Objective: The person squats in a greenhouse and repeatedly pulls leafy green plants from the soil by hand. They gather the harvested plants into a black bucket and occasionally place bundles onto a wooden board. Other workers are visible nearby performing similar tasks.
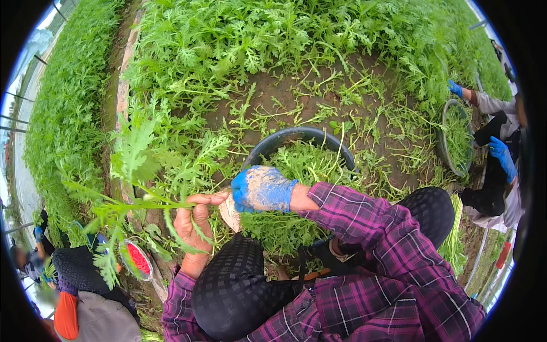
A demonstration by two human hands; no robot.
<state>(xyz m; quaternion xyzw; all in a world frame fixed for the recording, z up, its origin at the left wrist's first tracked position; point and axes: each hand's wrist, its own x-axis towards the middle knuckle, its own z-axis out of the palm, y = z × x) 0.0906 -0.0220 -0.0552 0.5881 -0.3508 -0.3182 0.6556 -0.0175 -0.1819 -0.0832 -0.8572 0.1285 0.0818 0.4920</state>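
Note:
My bare left hand [194,226] pinches a leafy green stalk [149,205] between thumb and forefinger. The stalk lies sideways, its lobed leaves spreading to the left. My right hand [263,189], in a blue glove caked with soil, has its fingers curled close to the left fingertips. Whether it grips anything is hidden. A pale, tan object [230,213] shows just under the right glove; its kind is unclear. Below the right hand a dark round tub [299,133] stands between my knees, heaped with cut greens [299,162].
Dense leafy greens [256,30] grow ahead, with soil [277,89] and scattered stems nearer. A co-worker's blue-gloved hand [503,158] is at the right, beside another tub [446,137] of greens. A co-worker's back [102,318] and a container of red material [139,258] are lower left.

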